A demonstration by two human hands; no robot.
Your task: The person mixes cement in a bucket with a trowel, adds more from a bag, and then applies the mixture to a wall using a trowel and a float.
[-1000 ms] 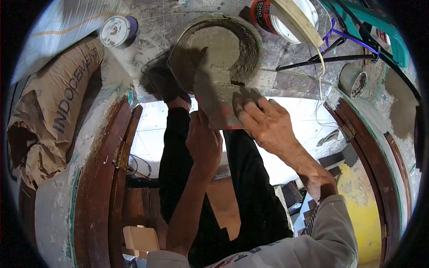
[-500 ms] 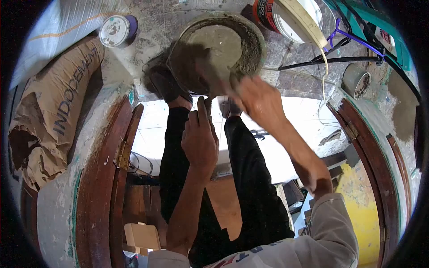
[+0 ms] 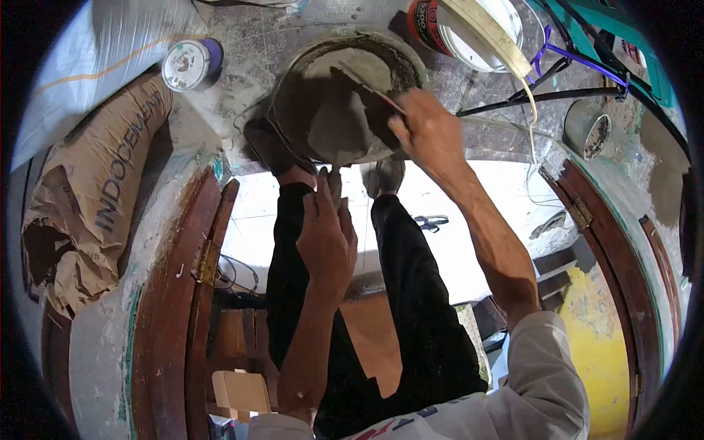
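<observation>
At 12 o'clock in the view, a round mortar pan (image 3: 411,62) sits on the spattered concrete floor (image 3: 249,44), filled with wet grey cement mortar (image 3: 337,125). The right hand (image 3: 429,128) is closed around the handle of a trowel (image 3: 363,92), whose blade lies in the mortar and points toward 10 o'clock. The left hand (image 3: 326,231) is at 6 o'clock of the pan, just short of its rim, fingers extended and close together, gripping nothing. Two shoes (image 3: 275,147) stand at the near edge of the pan, above black trousers (image 3: 411,308).

At 9 o'clock of the pan, a brown paper cement sack (image 3: 95,183) leans against a plastered wall. At 10 o'clock stands a small tin (image 3: 189,64) with a white lid. At 1 o'clock is a white bucket (image 3: 480,33) with a red label. At 3 o'clock lies a small grey can (image 3: 587,132).
</observation>
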